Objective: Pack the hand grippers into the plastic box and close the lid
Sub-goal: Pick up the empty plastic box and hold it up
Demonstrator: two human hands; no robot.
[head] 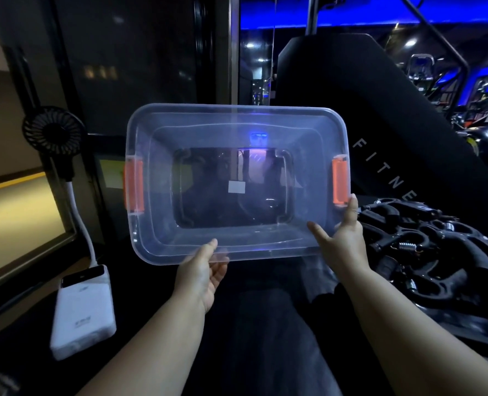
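Head view: plastic box (237, 130) is held up off the lap, centre frame, tipped so its broad face looks at the camera, long axis running left-right, orange latches (339, 181) on both short ends. Wall is see-through, nothing inside; cannot tell whether the lid is on. Left hand (205, 270) is at the box's near long edge, left of middle, thumb over the rim, fingers under it, pinching the edge. Right hand (343, 238) grips the box's near right corner, forefinger laid along the face, thumb reaching up to the right latch, other fingers hidden behind the plastic. Hand grippers (425, 247), black with coil springs, lie in a heap just right of the box and lower, on a dark surface, apart from the box. So the load lies right of the box, on the right hand's side; left hand is farther. Both forearms reach forward, wrists raised. Power bank (82, 310) and small fan (52, 130) sit left of the box. Likely step: set the box down beside the heap.
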